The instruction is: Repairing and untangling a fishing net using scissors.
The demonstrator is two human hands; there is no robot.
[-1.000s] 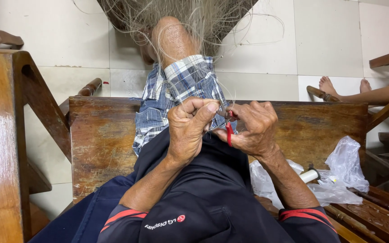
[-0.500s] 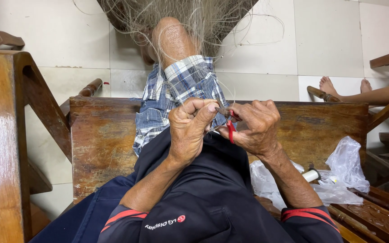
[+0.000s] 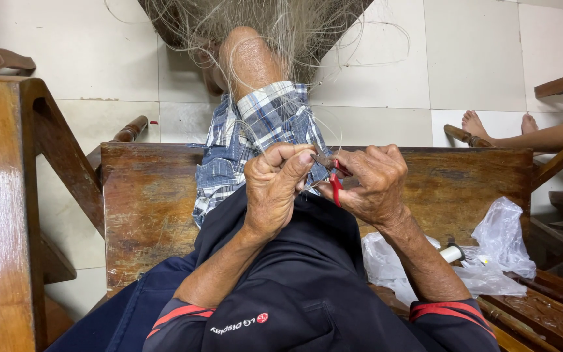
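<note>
Two bare hands meet over the person's raised knee, above a dark garment spread across the lap. The left hand (image 3: 275, 189) is clenched into a tight fist, thumb and forefinger pinched together at the top on fine pale netting strands (image 3: 275, 39) that run up from the fist toward the bundle hanging at the top of the view. The right hand (image 3: 373, 186) is just beside it, almost touching, its grip closed around a small pair of red-handled snips (image 3: 335, 186); the red handle shows between the two hands, and the dark metal tip points toward the left thumb. Whether the blades are touching the strands cannot be told.

Beneath the hands, a blue plaid cloth (image 3: 262, 130) covers the bent leg, with the bare knee (image 3: 249, 58) showing above it among the loose fibres. The person sits on a worn wooden bench (image 3: 144, 208) with a scratched backrest. On the seat to the right lies a crumpled clear plastic bag (image 3: 500, 241), and a white thread spool (image 3: 452, 253) rests against it. Another person's bare feet (image 3: 490, 127) lie on the pale tiled floor (image 3: 99, 52) at the far right, well apart from the hands. A wooden chair frame (image 3: 1, 195) stands at the left edge.
</note>
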